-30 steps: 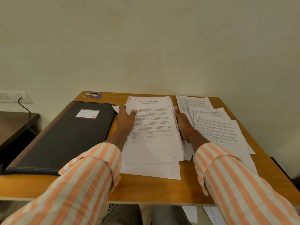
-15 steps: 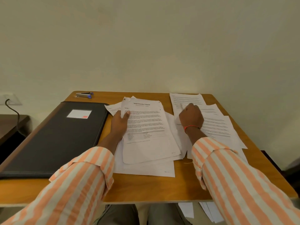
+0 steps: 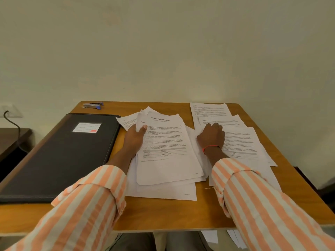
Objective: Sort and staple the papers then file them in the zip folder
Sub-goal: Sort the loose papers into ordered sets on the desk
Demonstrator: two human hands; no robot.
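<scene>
Sorting, I'd say: the left hand (image 3: 135,140) grips the centre stack (image 3: 168,156) by its edge, and the right hand (image 3: 211,138) lies curled on the loose sheets (image 3: 243,142) beside it, its hold hidden from me, so next a matching page needs drawing across, while the stapler (image 3: 93,105) and the closed zip folder (image 3: 59,154) wait untouched on the left.

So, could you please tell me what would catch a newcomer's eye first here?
Printed papers sprawl over the middle and right of the wooden table; the left hand holds the transcript stack, the right hand rests on the right-hand sheets. A black zip folder lies at left, a stapler behind it.
</scene>
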